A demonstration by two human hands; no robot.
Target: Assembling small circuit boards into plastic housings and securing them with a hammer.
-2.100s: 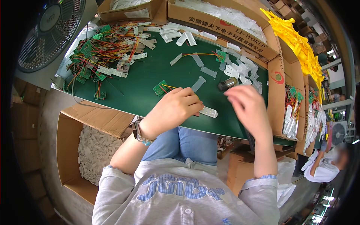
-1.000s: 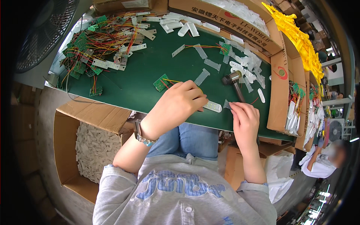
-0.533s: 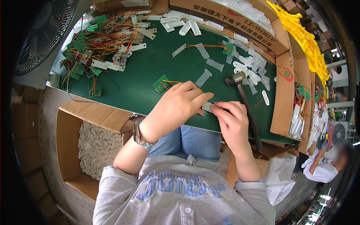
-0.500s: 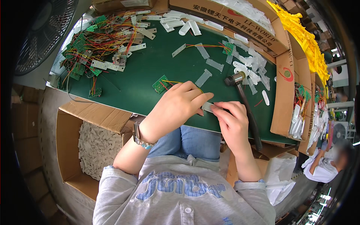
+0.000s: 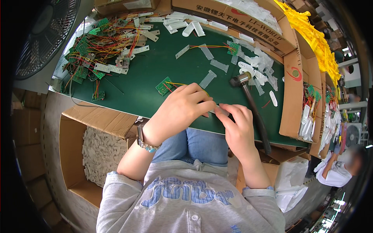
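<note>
Narrowly, right hand (image 5: pixel 238 131) pinches pale strip (image 5: pixel 213 111).

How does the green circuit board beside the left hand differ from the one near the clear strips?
The near board looks larger in view than the far board. The near board's wires run right, toward the left hand; the far board's run left, to a pale strip. Both are green with red and yellow wires.
</note>
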